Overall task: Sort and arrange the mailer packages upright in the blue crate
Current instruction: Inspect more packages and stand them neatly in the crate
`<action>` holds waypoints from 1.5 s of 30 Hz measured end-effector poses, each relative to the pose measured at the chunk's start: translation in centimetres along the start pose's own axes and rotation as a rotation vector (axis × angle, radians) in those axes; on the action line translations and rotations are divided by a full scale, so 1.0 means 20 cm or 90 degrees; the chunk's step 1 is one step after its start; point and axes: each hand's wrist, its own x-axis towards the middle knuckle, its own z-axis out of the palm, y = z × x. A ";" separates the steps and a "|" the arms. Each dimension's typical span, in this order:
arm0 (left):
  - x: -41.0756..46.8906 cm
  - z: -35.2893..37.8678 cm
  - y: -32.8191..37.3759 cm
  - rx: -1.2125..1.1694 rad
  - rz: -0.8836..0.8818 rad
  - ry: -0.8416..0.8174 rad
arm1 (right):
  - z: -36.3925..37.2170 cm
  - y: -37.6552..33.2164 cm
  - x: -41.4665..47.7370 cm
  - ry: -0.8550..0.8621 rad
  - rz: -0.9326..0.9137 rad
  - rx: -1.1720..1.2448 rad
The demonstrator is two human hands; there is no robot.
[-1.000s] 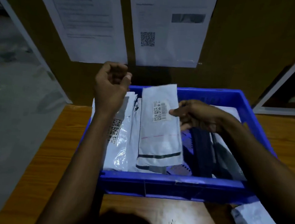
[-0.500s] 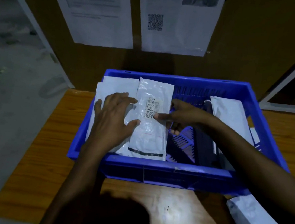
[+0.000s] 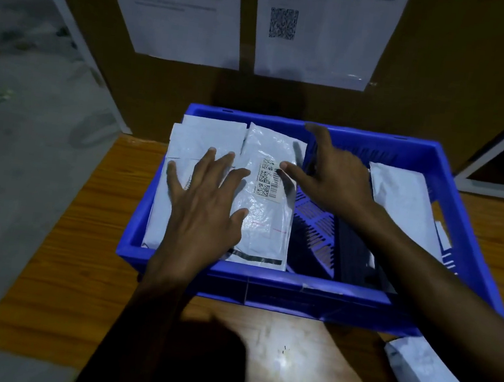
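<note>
The blue crate [image 3: 295, 293] stands on a wooden table. At its left end several white mailers lean together; the front one is a glossy white mailer [image 3: 264, 223] with a barcode label. My left hand [image 3: 205, 204] lies flat with spread fingers on this stack, pressing it. Just right of the label my right hand [image 3: 330, 177] hovers, fingers straight and spread, its thumb tip at the label's edge. A white mailer [image 3: 400, 198] leans against the crate's right side, with dark mailers [image 3: 353, 255] beside it. One more white mailer [image 3: 424, 380] lies outside on the table.
The wooden table [image 3: 82, 234] ends at the left over a grey floor. A brown wall with two taped paper sheets [image 3: 319, 32] rises right behind the crate. The crate's slatted bottom [image 3: 315, 229] shows in the middle.
My right hand has let go of the labelled mailer and opened, lifting slightly. My left hand has spread flatter across the stack. The view has shifted down a little.
</note>
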 end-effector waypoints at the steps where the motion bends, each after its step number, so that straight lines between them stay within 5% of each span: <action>1: 0.00 0.00 0.00 0.000 -0.020 -0.011 | 0.00 0.00 0.00 0.036 -0.043 0.011; 5: -0.01 0.00 -0.03 -0.045 -0.055 0.004 | 0.04 -0.03 -0.02 -0.045 -0.150 0.104; 14: -0.02 0.00 -0.08 -0.123 -0.072 0.018 | 0.18 -0.15 -0.09 -0.379 -0.159 0.042; 38: -0.02 0.00 -0.06 -0.080 -0.059 -0.031 | 0.26 -0.13 -0.09 -0.463 -0.166 0.027; 42: -0.03 -0.01 -0.03 0.029 0.031 0.003 | 0.26 -0.14 -0.09 -0.467 -0.165 0.041; 45: -0.04 0.01 0.05 -0.029 0.113 0.032 | 0.26 -0.13 -0.09 -0.443 -0.175 0.057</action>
